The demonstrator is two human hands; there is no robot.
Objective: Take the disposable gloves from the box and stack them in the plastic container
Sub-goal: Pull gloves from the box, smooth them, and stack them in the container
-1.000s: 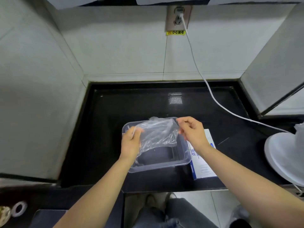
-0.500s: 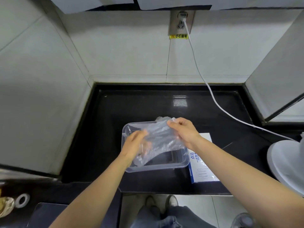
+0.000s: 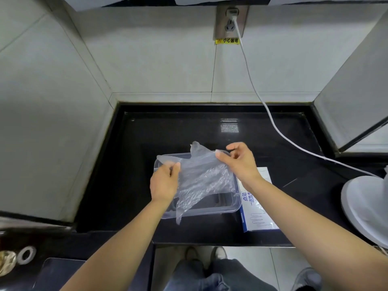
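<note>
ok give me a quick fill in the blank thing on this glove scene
1. The left hand pinches the clear glove's left edge and the right hand pinches its ____ edge.
2. The container sits to the ____ of the glove box.
3. The counter under them is ____ in colour.

Missing words: right; left; black

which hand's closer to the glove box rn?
Right. The right hand pinches the glove just past the far end of the glove box, forearm over it. The left hand pinches its other edge, across the plastic container.
</note>
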